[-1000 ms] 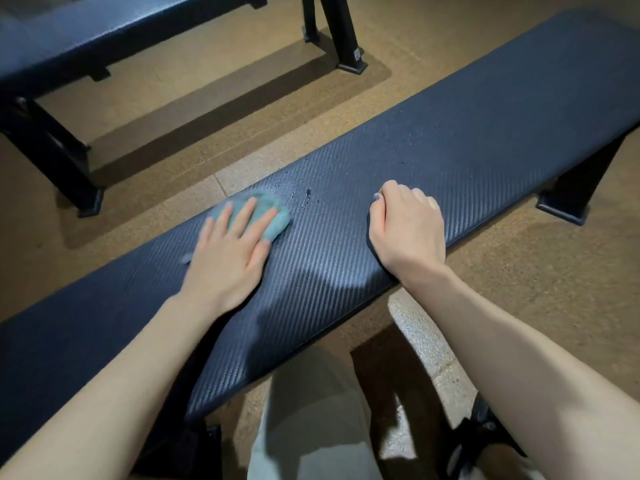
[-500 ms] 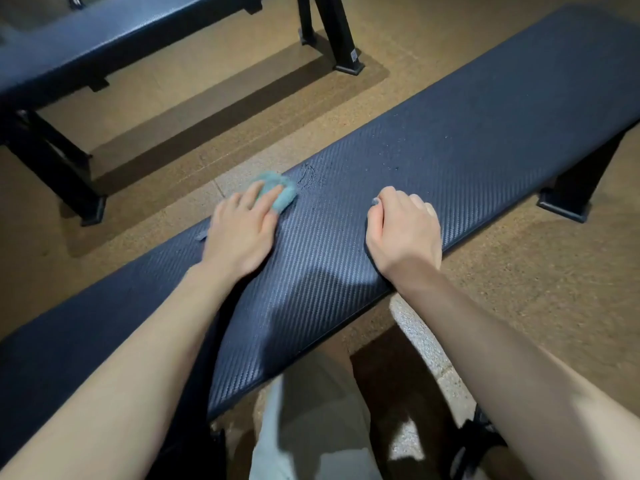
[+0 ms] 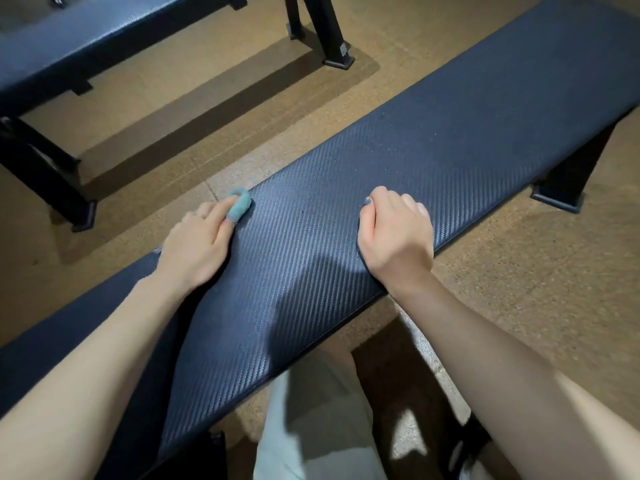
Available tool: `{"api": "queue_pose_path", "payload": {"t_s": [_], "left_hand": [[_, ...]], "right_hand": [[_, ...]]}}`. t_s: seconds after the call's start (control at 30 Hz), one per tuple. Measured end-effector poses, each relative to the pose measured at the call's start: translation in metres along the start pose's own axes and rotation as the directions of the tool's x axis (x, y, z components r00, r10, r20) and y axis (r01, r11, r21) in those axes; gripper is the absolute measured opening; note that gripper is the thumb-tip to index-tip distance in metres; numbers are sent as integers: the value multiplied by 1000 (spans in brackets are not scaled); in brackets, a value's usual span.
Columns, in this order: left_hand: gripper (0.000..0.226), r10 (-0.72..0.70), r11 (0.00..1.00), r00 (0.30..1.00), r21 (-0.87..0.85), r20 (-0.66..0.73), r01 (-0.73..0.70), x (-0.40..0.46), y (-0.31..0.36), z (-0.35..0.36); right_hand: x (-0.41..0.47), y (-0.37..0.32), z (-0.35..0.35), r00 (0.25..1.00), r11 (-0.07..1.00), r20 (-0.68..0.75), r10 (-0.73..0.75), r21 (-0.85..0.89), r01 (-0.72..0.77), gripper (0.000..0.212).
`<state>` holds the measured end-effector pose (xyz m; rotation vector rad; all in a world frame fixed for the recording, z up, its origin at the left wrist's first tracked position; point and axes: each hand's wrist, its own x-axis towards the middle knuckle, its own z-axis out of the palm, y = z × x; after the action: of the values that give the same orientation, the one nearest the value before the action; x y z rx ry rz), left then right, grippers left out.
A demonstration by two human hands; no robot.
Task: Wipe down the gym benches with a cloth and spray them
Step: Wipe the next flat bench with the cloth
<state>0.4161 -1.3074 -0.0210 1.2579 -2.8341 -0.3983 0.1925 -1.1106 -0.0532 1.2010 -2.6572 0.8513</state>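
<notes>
Two gym benches were in view, and you stood at the nearer bench, which ran on a long diagonal from your lower left to the upper right; the second bench lay beyond it across a strip of floor. One teal cloth was there, bunched small at the far edge of the padded counter, and no spray bottle showed.

Your left hand lay on the pad with its fingers reaching forward and close together, their tips on or tucked into the cloth; whether they pressed it flat or pinched it could not be told. Your right hand rested on the same pad near its front edge, well apart from the cloth, fingers curled under into a loose fist that held nothing visible.

So the cloth sat just ahead of your left fingers, and the left hand was clearly the nearer one. Judged from that, most of the unwiped pad stretched away to your right along the bench's long axis, so the coming stroke would likely need to travel that way.
</notes>
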Motion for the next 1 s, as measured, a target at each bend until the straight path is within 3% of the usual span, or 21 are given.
{"api": "queue_pose_path", "payload": {"t_s": [0.17, 0.23, 0.4, 0.53, 0.63, 0.8, 1.0], "left_hand": [[49, 83, 996, 997, 29, -7, -83, 91, 107, 29], [51, 108, 992, 994, 66, -1, -108, 100, 119, 37], [52, 330, 944, 941, 3, 69, -331, -2, 63, 30], [55, 402, 910, 906, 53, 135, -412, -114, 45, 26], [53, 435, 895, 894, 60, 107, -443, -105, 78, 35], [50, 549, 827, 834, 114, 53, -551, -51, 169, 65], [55, 532, 819, 838, 179, 121, -545, -133, 87, 42]], "right_hand": [[0, 4, 3, 998, 1000, -65, -9, 21, 10, 25], [1, 8, 2, 999, 1000, -51, -3, 31, 5, 24], [12, 15, -11, 998, 998, 53, -31, 60, 28, 24], [30, 58, -26, 995, 995, -60, 79, -57, -83, 24], [32, 65, -22, 985, 985, -94, 146, -78, -154, 22], [32, 68, -20, 986, 987, -100, 137, -69, -144, 20], [33, 64, -24, 990, 986, -76, 118, -111, -126, 22]]}}
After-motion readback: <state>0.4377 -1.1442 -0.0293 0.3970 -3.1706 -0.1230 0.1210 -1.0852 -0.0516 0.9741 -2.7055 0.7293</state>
